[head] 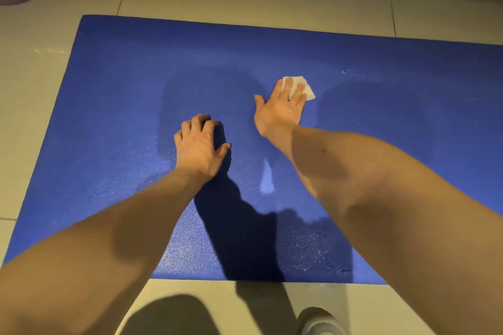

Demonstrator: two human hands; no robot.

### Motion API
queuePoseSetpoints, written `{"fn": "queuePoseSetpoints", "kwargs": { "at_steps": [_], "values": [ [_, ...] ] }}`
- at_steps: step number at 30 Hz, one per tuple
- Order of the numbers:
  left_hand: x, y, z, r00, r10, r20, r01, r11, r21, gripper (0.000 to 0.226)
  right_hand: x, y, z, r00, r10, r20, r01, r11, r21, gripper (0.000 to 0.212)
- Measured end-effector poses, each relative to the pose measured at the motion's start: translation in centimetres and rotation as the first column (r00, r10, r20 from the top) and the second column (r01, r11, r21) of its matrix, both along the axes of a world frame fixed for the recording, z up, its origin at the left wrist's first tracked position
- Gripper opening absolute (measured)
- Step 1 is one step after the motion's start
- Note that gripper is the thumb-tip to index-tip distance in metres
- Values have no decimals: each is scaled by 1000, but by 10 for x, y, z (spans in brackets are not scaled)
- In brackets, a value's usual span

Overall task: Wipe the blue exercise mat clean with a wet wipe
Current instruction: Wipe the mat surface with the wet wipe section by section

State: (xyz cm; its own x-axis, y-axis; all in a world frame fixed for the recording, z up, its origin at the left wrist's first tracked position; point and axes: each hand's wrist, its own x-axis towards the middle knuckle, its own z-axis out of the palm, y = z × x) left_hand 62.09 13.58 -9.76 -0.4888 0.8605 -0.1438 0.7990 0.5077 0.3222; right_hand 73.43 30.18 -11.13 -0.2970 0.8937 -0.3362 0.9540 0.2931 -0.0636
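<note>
Mid-wipe, the right hand point(280, 110) presses flat on the crumpled white wet wipe point(307, 93) while the left hand point(198, 144), fingers curled and empty, braces on the blue foam exercise mat point(130, 76); the next stroke probably needs to reach beyond the fingertips.

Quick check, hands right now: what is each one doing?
Left hand: fingers curled, resting on the blue mat, holding nothing.
Right hand: open, straight fingers pressing the wet wipe onto the mat.

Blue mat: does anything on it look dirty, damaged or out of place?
Little stands out. A thin pale squiggle, perhaps hair or lint, lies on the mat right of the wipe, and damp streaks glisten near the front edge.
</note>
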Motion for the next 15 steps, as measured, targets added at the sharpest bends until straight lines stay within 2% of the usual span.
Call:
{"fn": "queuePoseSetpoints", "kwargs": {
  "at_steps": [2, 5, 7, 10, 12, 15],
  "values": [
    [-1, 0, -1, 1000, 0, 2, 0, 1000, 3, 57, -21, -16, 1, 985, 173, -29, -173, 985, 10, 76],
    [-1, 1, 0, 1000, 0, -3, 0, 1000, 17, 57, -19, -20, 1, 909, 413, -56, -414, 910, 7, 75],
    [-2, 3, 1, 1000, 11, -2, -11, 999, 30, 55, -5, -3, -2, 874, 486, -18, -483, 872, 80, 75],
    [-3, 5, 2, 1000, 24, -2, -24, 1000, 20, 55, 24, 30, -3, 966, 257, -2, -254, 957, 141, 73],
    [-6, 5, 2, 1000, 22, -11, -22, 1000, 4, 57, 29, 41, -1, 989, 112, 95, -119, 990, 71, 77],
    [-9, 7, 2, 1000, 24, -7, -24, 1000, -6, 59, 7, 30, 3, 997, 24, 73, -24, 1000, 0, 79]
  ]
}}
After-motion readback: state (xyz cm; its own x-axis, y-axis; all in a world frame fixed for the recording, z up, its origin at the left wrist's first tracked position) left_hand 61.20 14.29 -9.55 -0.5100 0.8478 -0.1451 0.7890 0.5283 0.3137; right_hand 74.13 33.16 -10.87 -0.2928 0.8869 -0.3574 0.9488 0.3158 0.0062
